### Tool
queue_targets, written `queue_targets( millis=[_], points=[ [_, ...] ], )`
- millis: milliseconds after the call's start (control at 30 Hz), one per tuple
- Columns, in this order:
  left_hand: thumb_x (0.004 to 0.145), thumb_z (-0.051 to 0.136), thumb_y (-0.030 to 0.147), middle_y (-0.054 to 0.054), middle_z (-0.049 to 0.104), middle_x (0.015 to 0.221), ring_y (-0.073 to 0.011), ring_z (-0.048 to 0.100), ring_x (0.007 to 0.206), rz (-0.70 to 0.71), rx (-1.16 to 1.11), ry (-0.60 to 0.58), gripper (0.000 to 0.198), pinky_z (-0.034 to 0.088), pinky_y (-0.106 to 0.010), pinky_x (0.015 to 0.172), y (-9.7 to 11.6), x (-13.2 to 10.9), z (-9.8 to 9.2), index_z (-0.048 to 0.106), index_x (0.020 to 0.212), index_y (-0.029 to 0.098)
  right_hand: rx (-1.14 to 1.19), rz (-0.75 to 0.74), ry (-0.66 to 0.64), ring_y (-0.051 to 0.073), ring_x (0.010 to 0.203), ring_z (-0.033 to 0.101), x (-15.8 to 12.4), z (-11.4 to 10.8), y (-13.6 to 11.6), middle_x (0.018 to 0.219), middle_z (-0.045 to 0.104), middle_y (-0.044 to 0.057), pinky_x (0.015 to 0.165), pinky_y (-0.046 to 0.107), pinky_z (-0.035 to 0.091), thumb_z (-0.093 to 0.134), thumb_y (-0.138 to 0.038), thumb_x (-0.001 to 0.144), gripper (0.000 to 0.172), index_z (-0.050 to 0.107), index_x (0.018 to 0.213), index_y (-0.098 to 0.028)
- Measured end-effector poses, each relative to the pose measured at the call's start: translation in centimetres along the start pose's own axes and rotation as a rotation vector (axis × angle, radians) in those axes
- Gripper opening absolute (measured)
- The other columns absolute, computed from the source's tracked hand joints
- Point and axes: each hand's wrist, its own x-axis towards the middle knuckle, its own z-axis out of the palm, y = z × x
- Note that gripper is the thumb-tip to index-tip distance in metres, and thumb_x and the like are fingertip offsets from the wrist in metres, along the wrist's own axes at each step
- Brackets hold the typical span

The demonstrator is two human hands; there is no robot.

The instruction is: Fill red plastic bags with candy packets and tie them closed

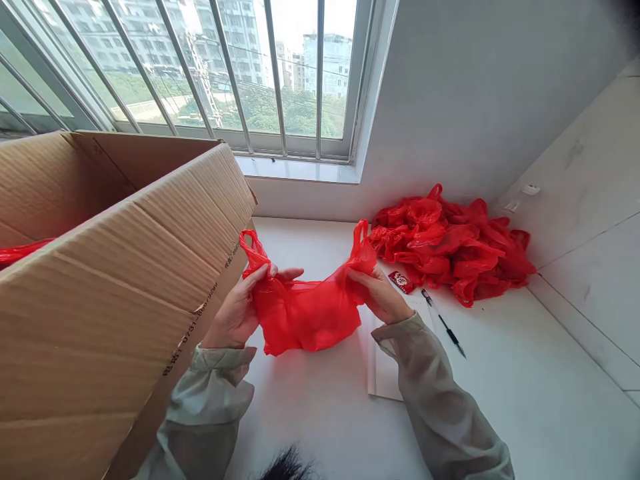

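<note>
A thin red plastic bag (pixel 307 313) is stretched between my two hands above the white table. My left hand (pixel 235 310) grips it just below one handle loop, thumb on top. Below the other loop, my right hand (pixel 380 293) pinches the bag's opposite side. Both loops stick up above my fingers, and the bag's lower part hangs slack between them. To the right of my right hand lies a heap of crumpled red plastic bags (pixel 450 240). Close to my left hand stands an open cardboard box (pixel 125 280), with some red plastic showing inside.
A small red packet (pixel 401 282) and a black pen (pixel 445 325) lie on the white table (pixel 520 400) near the heap. White paper or a notebook (pixel 387 373) is partly under my right forearm. Behind are a barred window (pixel 270 80) and a wall (pixel 450 100).
</note>
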Motion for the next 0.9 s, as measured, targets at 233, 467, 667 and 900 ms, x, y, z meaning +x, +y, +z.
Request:
queue_targets(
  millis=[233,467,667,900],
  points=[
    [0.086,0.058,0.027,0.007,0.047,0.045,-0.0090,0.053,0.051,0.075,-0.039,0.009,0.020,0.053,-0.027,0.073,0.1,1.2,1.6,0.050,0.070,0.018,0.441,0.038,-0.167,0.019,0.083,0.062,0.3,1.5,-0.1,0.073,0.061,-0.001,0.088,0.038,0.046,0.058,-0.023,0.072,0.010,0.057,0.082,-0.023],
    [0.076,0.069,0.027,0.011,0.038,0.055,-0.0035,0.036,0.047,0.086,0.167,0.151,0.035,0.036,-0.015,0.049,-1.8,1.5,3.0,0.034,0.072,0.020,0.355,-0.053,-0.109,0.010,0.055,0.039,0.1,3.2,1.1,0.061,0.040,-0.005,0.075,0.031,0.045,0.050,-0.021,0.070,0.018,0.059,0.086,-0.020],
    [0.073,0.062,0.019,0.005,0.049,0.069,-0.0115,0.049,0.063,-0.081,0.543,0.032,0.023,0.040,-0.022,0.055,-3.4,0.7,3.4,0.042,0.084,0.022,-0.489,-0.434,-0.150,0.014,0.072,0.050,-0.9,3.6,1.4,0.084,0.056,0.001,0.068,0.027,0.042,0.044,-0.022,0.088,0.014,0.057,0.093,-0.021],
    [0.070,0.063,0.017,0.002,0.051,0.069,-0.0147,0.050,0.068,-0.100,0.692,-0.314,0.011,0.040,-0.027,0.060,-2.4,0.4,2.9,0.053,0.071,0.020,-1.224,-0.776,-0.124,0.019,0.084,0.052,-0.1,3.5,2.3,0.094,0.055,0.007,0.076,0.031,0.044,0.039,-0.015,0.092,0.034,0.062,0.116,-0.022]
  ],
)
